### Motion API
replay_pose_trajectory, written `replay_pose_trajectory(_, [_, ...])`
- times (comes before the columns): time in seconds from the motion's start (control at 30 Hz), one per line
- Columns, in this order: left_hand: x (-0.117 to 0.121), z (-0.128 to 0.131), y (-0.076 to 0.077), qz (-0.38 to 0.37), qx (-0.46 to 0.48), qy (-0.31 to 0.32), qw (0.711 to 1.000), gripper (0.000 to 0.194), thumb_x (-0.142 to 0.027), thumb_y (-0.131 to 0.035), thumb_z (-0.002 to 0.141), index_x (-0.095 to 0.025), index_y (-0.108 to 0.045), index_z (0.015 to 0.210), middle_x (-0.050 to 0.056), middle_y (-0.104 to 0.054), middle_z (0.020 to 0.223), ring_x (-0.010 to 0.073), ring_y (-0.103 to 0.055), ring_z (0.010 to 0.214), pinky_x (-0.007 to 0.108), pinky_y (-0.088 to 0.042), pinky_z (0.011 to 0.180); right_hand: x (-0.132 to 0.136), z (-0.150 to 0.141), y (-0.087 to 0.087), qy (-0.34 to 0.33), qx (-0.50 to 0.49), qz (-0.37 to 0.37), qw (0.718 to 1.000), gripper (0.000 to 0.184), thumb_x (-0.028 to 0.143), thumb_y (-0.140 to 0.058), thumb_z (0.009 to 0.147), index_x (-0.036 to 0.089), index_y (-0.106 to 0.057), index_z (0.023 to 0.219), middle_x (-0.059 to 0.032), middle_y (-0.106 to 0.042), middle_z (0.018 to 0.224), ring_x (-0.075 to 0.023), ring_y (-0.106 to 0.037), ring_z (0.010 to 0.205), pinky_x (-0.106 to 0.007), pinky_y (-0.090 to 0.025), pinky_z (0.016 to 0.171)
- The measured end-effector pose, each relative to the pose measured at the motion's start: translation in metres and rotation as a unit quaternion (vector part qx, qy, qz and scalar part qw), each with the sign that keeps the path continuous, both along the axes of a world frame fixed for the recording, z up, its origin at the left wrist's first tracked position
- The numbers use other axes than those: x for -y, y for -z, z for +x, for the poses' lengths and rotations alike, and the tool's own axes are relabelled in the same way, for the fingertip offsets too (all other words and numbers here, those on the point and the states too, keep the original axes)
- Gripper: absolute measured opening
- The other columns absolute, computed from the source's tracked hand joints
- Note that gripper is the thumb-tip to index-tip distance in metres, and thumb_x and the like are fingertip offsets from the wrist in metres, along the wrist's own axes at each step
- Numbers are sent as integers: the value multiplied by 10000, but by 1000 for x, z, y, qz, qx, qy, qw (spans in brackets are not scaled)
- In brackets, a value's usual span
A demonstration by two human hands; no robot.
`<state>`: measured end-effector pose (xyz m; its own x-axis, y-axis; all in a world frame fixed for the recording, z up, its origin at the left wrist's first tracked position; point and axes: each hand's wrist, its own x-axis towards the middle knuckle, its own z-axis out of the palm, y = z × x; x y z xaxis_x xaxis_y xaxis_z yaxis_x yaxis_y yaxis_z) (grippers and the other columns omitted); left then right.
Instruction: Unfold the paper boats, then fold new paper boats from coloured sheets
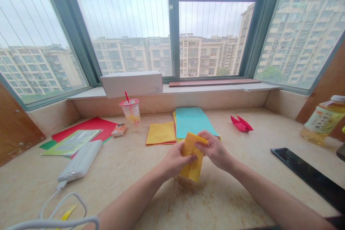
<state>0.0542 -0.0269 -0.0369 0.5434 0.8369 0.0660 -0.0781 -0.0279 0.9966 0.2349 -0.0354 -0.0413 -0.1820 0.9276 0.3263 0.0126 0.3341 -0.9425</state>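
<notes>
A folded sheet of yellow paper (192, 169) is held above the counter, tilted, between both hands. My left hand (175, 160) grips its left side, with the thumb lying across the front. At the upper right edge, my right hand (214, 147) pinches the paper between thumb and fingers. The fingers behind the sheet are hidden. Just beyond the hands lie a stack of light blue paper (192, 120) and a smaller stack of yellow square paper (161, 133) with red edges beneath. A red folded paper boat (241, 124) sits farther right.
A plastic cup with a straw (131, 113) stands back left, near red sheets (88, 125) and a small orange-white packet (119, 130). A white power bank (81, 160) with a cable (70, 219) is at left. A black phone (304, 176) and a drink bottle (322, 122) occupy the right.
</notes>
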Motion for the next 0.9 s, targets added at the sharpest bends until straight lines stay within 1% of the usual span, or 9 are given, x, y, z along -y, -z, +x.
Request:
replay_pose_trajectory(0.07, [0, -1, -3, -2, -13, -7, 1000, 416, -377, -800, 688, -137, -660, 998, 62, -686, 919, 188, -621, 793, 261, -449, 697, 0, 1, 0, -32, 10, 22, 999, 174, 347, -621, 872, 219, -625, 989, -10, -622, 866, -106, -494, 615, -231, -390, 528])
replay_pose_trajectory(0.17, [0, -3, -8, -1, -27, -22, 999, 384, -404, -788, 697, -129, -685, 943, 45, -677, 839, 160, -595, 724, 241, -422, 652, 1, 5, -1, -67, 23, 55, 996, 171, 275, -604, 868, 238, -712, 995, -63, -595, 1125, -153, -575, 821, -256, -453, 611])
replay_pose_trajectory(0.27, [0, -3, -9, -1, -26, -33, 999, 371, -411, -776, 710, -120, -687, 923, 41, -666, 810, 142, -575, 696, 230, -412, 635, 2, 11, -5, -81, 50, 79, 992, 249, 249, -571, 881, 265, -728, 1074, -71, -584, 1168, -213, -574, 1045, -324, -488, 824])
replay_pose_trajectory(0.37, [-1, -3, -9, 3, -22, -42, 999, 388, -416, -761, 727, -115, -681, 957, 61, -680, 858, 154, -591, 725, 233, -422, 643, 5, 15, -10, -98, 89, 103, 986, 317, 314, -527, 928, 268, -685, 1200, -79, -574, 1221, -239, -538, 1149, -393, -430, 977])
replay_pose_trajectory(0.47, [0, -3, -11, 1, -23, -48, 999, 412, -410, -758, 731, -113, -676, 1005, 91, -695, 931, 187, -623, 792, 253, -449, 678, 5, 14, -11, -91, 123, 106, 983, 340, 393, -472, 969, 253, -704, 1175, -86, -597, 1184, -230, -557, 1108, -392, -441, 960])
replay_pose_trajectory(0.6, [4, -2, -13, -5, -2, -19, 1000, 463, -404, -801, 686, -129, -667, 1033, 90, -698, 970, 208, -643, 836, 271, -479, 716, 2, 9, -6, -19, 141, 121, 982, 277, 420, -572, 921, 237, -757, 1015, -72, -639, 996, -202, -603, 938, -341, -496, 831])
replay_pose_trajectory(0.67, [4, -1, -13, 5, 7, -4, 1000, 471, -426, -802, 683, -136, -669, 1030, 83, -698, 969, 215, -645, 854, 275, -485, 731, 0, 8, -2, 8, 144, 140, 980, 249, 416, -598, 902, 236, -750, 982, -69, -651, 963, -202, -609, 895, -338, -504, 797])
replay_pose_trajectory(0.77, [3, 0, -12, 23, 4, -4, 1000, 456, -522, -678, 791, -123, -690, 1011, 84, -703, 914, 226, -648, 851, 288, -486, 738, -1, 8, 1, 54, 146, 142, 977, 244, 399, -618, 887, 242, -699, 1055, -47, -658, 902, -191, -593, 817, -331, -499, 753])
replay_pose_trajectory(0.9, [0, -3, -14, 69, -25, -31, 997, 444, -539, -581, 854, -131, -733, 945, 67, -707, 840, 240, -639, 832, 300, -485, 729, -1, 6, 1, 70, 95, 84, 989, 389, 392, -669, 849, 234, -582, 1193, 22, -581, 738, -157, -550, 704, -294, -474, 688])
